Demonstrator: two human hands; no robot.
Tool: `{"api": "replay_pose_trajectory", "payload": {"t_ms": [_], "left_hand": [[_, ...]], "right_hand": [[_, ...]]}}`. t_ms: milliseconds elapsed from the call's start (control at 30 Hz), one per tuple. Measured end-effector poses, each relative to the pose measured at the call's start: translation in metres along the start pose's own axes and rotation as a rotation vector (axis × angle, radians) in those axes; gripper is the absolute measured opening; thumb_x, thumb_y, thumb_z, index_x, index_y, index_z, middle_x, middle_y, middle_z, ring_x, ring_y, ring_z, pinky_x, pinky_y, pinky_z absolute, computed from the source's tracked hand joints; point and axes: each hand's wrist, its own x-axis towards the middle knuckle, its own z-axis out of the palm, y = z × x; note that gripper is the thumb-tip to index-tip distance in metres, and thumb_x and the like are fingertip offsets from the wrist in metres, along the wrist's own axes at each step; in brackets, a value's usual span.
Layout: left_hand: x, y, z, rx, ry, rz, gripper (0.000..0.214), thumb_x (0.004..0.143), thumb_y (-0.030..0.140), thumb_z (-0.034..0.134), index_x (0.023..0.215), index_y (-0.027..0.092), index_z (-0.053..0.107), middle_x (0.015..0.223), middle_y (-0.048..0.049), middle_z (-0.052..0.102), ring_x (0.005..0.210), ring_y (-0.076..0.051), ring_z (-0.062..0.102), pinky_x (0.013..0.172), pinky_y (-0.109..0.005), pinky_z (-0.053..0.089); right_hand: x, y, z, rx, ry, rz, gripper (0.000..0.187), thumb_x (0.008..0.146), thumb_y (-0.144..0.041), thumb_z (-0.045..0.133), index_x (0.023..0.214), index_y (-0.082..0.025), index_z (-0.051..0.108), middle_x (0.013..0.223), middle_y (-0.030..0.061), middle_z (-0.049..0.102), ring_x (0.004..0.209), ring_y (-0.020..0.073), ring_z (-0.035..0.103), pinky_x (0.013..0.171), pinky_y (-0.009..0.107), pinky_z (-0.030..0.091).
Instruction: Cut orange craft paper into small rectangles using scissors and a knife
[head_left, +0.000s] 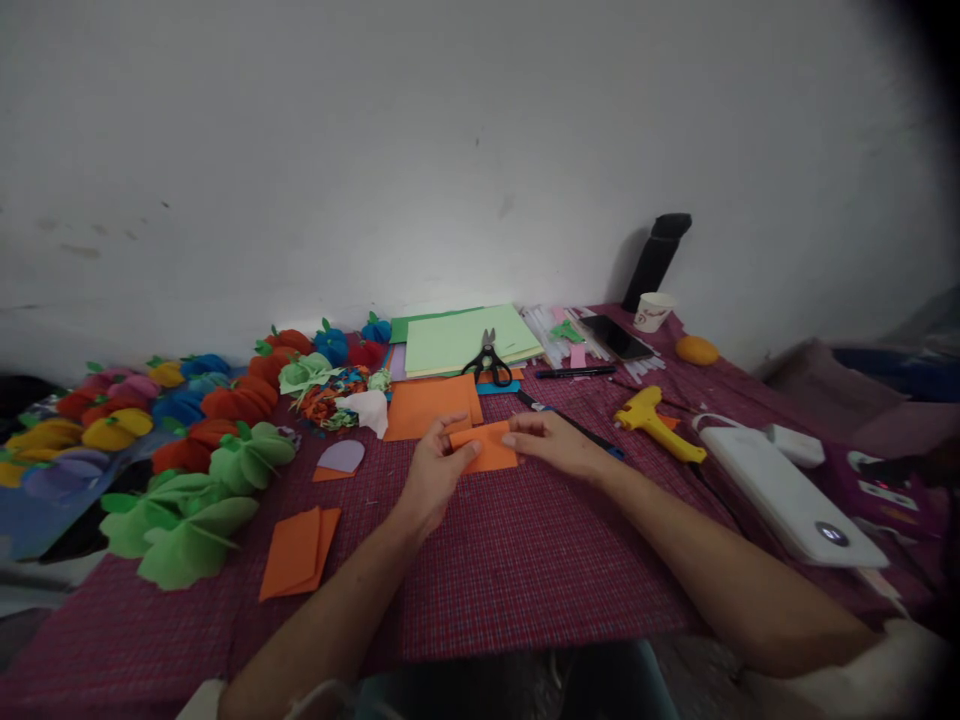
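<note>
The only container in sight is a paper cup (654,311), which stands at the far right of the tabletop (525,580) near the wall. Its inside cannot be seen from here. A dark phone (616,337) lies just beside it.

Both hands meet over the middle of the checked cloth. The left hand (439,470) pinches the near left edge of the orange paper piece (487,447), thumb on top. The right hand (555,443) closes on its right edge, fingers bent narrow. The piece sits low over the cloth, just in front of a larger orange sheet (431,405).

Scissors (489,362) rest on a green paper stack (469,340) farther back. A yellow glue gun (656,420) lies to the right of the hands, and a white power bank (787,490) lies beyond it near the right edge. To the left lie folded orange sheets (300,550), green paper pumpkins (187,510) and a row of coloured ones along the left side.

The widest bare stretch of cloth lies between the hands and the near edge, under the forearms. The back edge by the wall is crowded.
</note>
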Motion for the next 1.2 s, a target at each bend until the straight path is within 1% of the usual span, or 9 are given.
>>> {"api": "replay_pose_trajectory", "payload": {"t_ms": [100,233,400,533,700,833,967,1067,1200], "left_hand": [[0.000,0.000,0.000,0.025,0.022,0.022,0.051,0.064,0.022,0.066,0.109,0.016,0.045,0.076,-0.0020,0.063,0.066,-0.013,0.059,0.064,-0.026,0.045],[-0.001,0.000,0.000,0.027,0.041,0.009,0.052,0.062,0.022,0.068,0.109,0.017,0.047,0.077,-0.0013,0.064,0.066,-0.013,0.058,0.063,-0.025,0.044],[-0.001,0.002,0.000,-0.100,0.018,-0.082,0.032,0.068,0.032,0.062,0.094,0.014,0.059,0.089,-0.0054,0.063,0.075,-0.014,0.058,0.064,-0.024,0.044],[-0.003,0.004,-0.001,-0.024,-0.082,-0.144,0.035,0.073,0.041,0.056,0.088,0.010,0.063,0.079,-0.0089,0.064,0.059,-0.013,0.057,0.049,-0.023,0.039],[-0.002,0.002,-0.005,0.067,-0.091,-0.178,0.038,0.073,0.042,0.056,0.090,0.009,0.063,0.064,-0.0079,0.063,0.047,-0.011,0.053,0.048,-0.023,0.037],[-0.001,-0.001,-0.006,0.122,-0.086,-0.162,0.034,0.071,0.039,0.059,0.087,0.009,0.064,0.062,-0.0068,0.063,0.048,-0.011,0.053,0.049,-0.024,0.038],[-0.001,0.000,-0.005,0.111,-0.108,-0.114,0.030,0.069,0.035,0.063,0.084,0.010,0.065,0.071,-0.0069,0.064,0.057,-0.012,0.055,0.057,-0.024,0.041],[-0.002,0.001,-0.005,0.089,-0.079,-0.101,0.029,0.064,0.032,0.068,0.083,0.011,0.065,0.079,-0.0062,0.065,0.068,-0.014,0.058,0.065,-0.025,0.042],[-0.002,-0.001,-0.006,0.157,-0.062,-0.114,0.030,0.060,0.033,0.071,0.081,0.012,0.064,0.079,-0.0056,0.065,0.068,-0.015,0.058,0.064,-0.025,0.042]], "right_hand": [[0.001,0.004,0.004,-0.024,-0.061,0.064,0.034,0.073,-0.044,0.055,0.059,-0.013,0.055,0.053,-0.0024,0.051,0.049,0.0084,0.046,0.048,0.020,0.033],[0.001,0.008,0.006,0.055,-0.077,0.121,0.033,0.072,-0.045,0.056,0.062,-0.013,0.056,0.057,-0.0002,0.058,0.049,0.0088,0.050,0.050,0.021,0.038],[0.001,0.005,0.006,0.138,-0.070,0.116,0.031,0.072,-0.041,0.058,0.061,-0.012,0.055,0.056,0.0002,0.059,0.047,0.0070,0.049,0.048,0.019,0.038],[0.000,0.006,0.007,0.250,-0.068,0.167,0.027,0.071,-0.037,0.059,0.064,-0.011,0.057,0.056,0.0006,0.059,0.046,0.0061,0.049,0.047,0.018,0.038],[0.001,0.013,0.006,0.370,-0.073,0.227,0.025,0.068,-0.036,0.061,0.066,-0.011,0.057,0.056,0.0010,0.060,0.045,0.0059,0.049,0.043,0.017,0.036],[0.002,0.015,0.005,0.354,-0.064,0.210,0.025,0.068,-0.036,0.061,0.064,-0.011,0.056,0.054,0.0005,0.059,0.043,0.0053,0.048,0.043,0.017,0.035],[0.001,0.011,0.005,0.278,-0.065,0.184,0.025,0.070,-0.035,0.060,0.063,-0.012,0.056,0.054,0.0000,0.059,0.044,0.0056,0.048,0.045,0.018,0.036],[0.000,0.007,0.007,0.190,-0.107,0.149,0.026,0.071,-0.036,0.058,0.063,-0.012,0.056,0.055,-0.0001,0.059,0.046,0.0062,0.049,0.047,0.018,0.038],[-0.001,0.006,0.010,0.142,-0.161,0.130,0.027,0.072,-0.037,0.058,0.062,-0.012,0.055,0.054,-0.0015,0.056,0.047,0.0073,0.050,0.048,0.019,0.039]]}}
